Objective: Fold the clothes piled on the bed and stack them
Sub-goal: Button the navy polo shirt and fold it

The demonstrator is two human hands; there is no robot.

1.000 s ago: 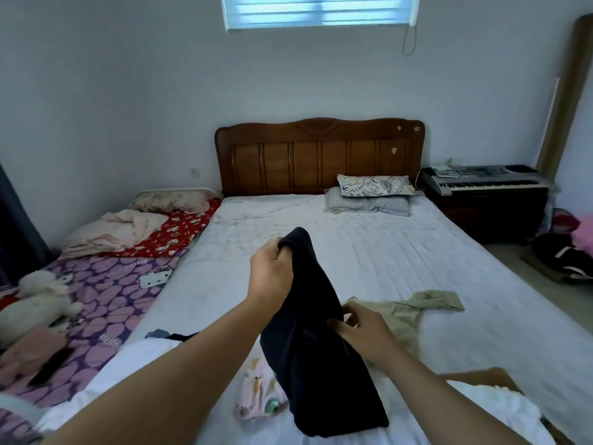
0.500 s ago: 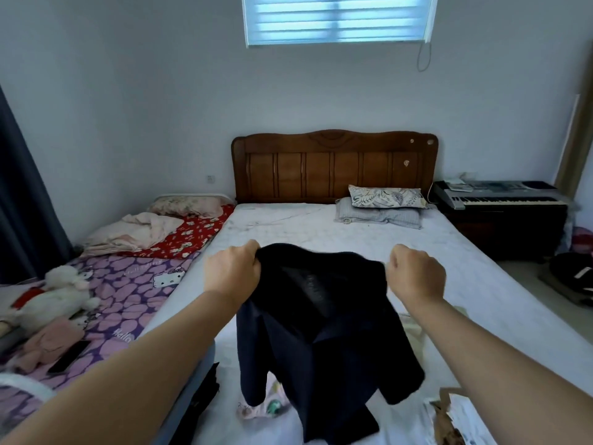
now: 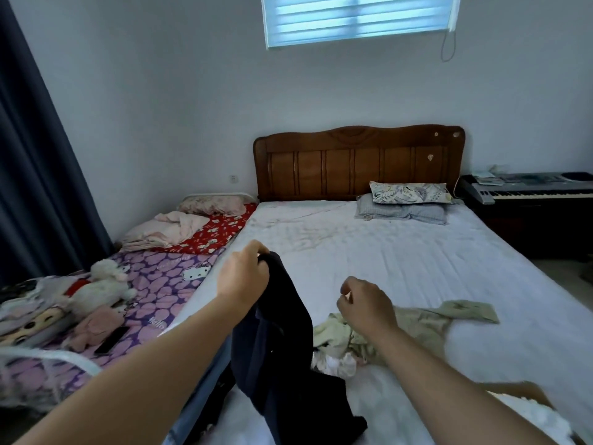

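Dark navy garment [image 3: 276,342], limp, hanging from left hand [image 3: 242,277]

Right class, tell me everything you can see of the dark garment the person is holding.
The dark garment is navy or black, soft plain cloth with no visible print. The left hand grips one bunched end at the top, so it hangs in a long, crumpled drape, unfolded. Its lower part trails down onto the white bed near the foot. Which kind of garment it is cannot be told. The right hand is apart from it, fingers loosely curled, holding nothing, above a pale green garment.
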